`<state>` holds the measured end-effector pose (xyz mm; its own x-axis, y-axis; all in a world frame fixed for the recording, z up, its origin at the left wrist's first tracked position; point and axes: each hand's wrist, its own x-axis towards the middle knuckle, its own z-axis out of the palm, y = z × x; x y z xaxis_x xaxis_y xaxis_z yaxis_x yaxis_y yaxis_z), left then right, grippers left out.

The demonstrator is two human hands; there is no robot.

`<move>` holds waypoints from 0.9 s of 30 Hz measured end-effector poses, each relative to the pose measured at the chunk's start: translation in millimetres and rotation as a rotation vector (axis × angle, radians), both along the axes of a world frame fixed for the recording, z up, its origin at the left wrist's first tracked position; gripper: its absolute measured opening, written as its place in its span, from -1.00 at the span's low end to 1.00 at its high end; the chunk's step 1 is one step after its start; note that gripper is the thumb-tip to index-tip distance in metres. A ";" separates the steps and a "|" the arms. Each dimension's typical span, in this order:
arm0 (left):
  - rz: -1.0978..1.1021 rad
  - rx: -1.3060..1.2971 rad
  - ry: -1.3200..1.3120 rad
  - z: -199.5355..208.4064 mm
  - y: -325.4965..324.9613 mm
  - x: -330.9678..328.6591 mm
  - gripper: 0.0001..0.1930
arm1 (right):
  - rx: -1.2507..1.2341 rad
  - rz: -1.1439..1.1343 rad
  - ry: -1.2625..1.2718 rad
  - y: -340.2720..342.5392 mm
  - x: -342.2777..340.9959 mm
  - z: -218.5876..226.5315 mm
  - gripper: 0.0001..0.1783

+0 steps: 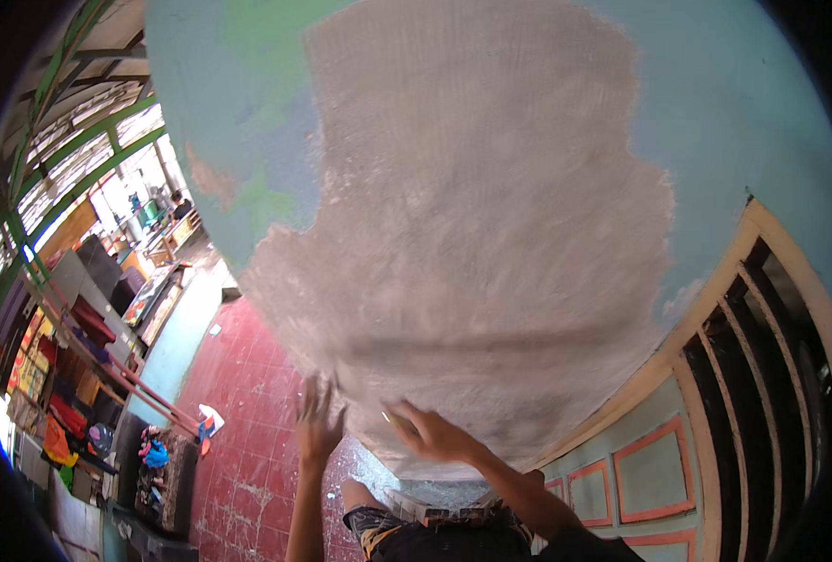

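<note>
1. At about 9 o'clock, well apart from the work, a cluttered room (88, 309) shows stacked furniture and coloured cloth, with red floor tiles (247, 421) running toward 7 o'clock.
2. The left hand (316, 421) rises near 6 o'clock, forearm upright from the lower edge, fingers spread and pointing up. Its grip is apart and holds nothing; the fingertips reach the lower edge of the scraped patch (472, 234), though the blur hides whether they touch it.
3. The patch, grey-pink and rough, fills the middle of the wall (744, 103) from 12 o'clock down to the hands, ringed by pale blue paint.
4. The right hand (430, 433) lies just right of the left, forearm coming in slantwise from 5 o'clock, knuckles up, pressed to the patch's lower rim. Its grip looks closed on a small pale tool (387, 417), too small to name.
5. By the look of it, the step in hand is working the lowest strip of the patch; the next move likely calls for firm, flat pressure along that rim.
6. At 4 o'clock stands a door frame (716, 309) with panels trimmed in orange.
</note>
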<state>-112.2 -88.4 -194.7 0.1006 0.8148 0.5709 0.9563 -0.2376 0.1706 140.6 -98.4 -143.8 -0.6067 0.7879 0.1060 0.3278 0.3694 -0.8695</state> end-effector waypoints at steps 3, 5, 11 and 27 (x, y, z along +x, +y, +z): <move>0.255 -0.303 -0.915 -163.9 -29.3 -114.1 -0.45 | 0.012 -0.142 -0.108 -33.3 64.1 -103.5 -0.49; 0.529 -0.525 -0.833 -215.9 -67.9 -153.2 -0.45 | -0.330 -0.213 -0.323 -58.7 101.2 -111.6 -0.43; 0.685 -1.033 -0.754 -284.8 -114.8 -137.3 -0.47 | -0.074 -0.609 -0.498 -125.5 177.4 -174.5 -0.57; -0.245 -0.145 -0.465 -69.3 -26.3 50.8 -0.43 | -0.320 -0.612 0.796 -93.9 87.3 -56.5 -0.56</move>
<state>-61.4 -114.7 -264.0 0.0608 0.8731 0.4838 0.6917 -0.3863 0.6102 227.9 -192.3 -200.3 0.0578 0.9978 0.0322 -0.3275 0.0495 -0.9436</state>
